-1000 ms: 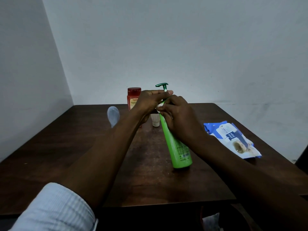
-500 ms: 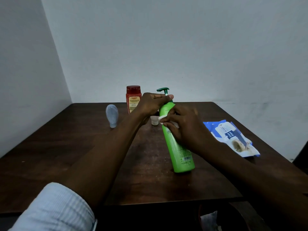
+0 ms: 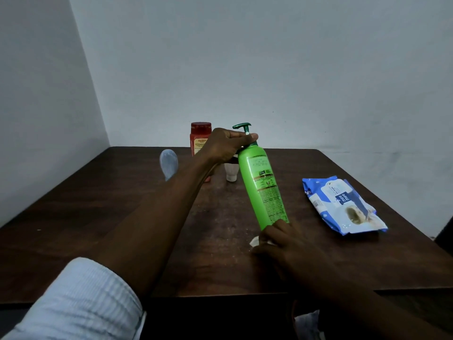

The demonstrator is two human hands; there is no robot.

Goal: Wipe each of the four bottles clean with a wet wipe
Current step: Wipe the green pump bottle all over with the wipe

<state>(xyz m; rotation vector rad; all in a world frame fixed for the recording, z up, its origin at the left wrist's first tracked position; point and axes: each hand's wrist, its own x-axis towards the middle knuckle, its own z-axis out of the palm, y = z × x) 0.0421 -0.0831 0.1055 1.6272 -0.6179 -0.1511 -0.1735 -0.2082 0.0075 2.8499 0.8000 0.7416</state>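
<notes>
A tall green pump bottle [image 3: 263, 190] leans on the dark wooden table [image 3: 98, 217], its top tilted away from me. My left hand [image 3: 226, 144] grips its neck just under the dark green pump. My right hand [image 3: 282, 244] is wrapped around the bottle's base with a white wet wipe [image 3: 255, 241] pressed in its fingers; only a corner of the wipe shows. Behind stand a red-capped bottle [image 3: 200, 137], a small pale blue bottle [image 3: 168, 163] standing on its cap, and a small white bottle [image 3: 231, 173], partly hidden by my left hand.
A blue and white pack of wet wipes [image 3: 342, 207] lies flat on the right side of the table. White walls close the back and left. The table's front edge runs just below my forearms.
My right hand has slid with the wipe down the green bottle from near its shoulder to its base. The left hand has kept its grip at the neck.
</notes>
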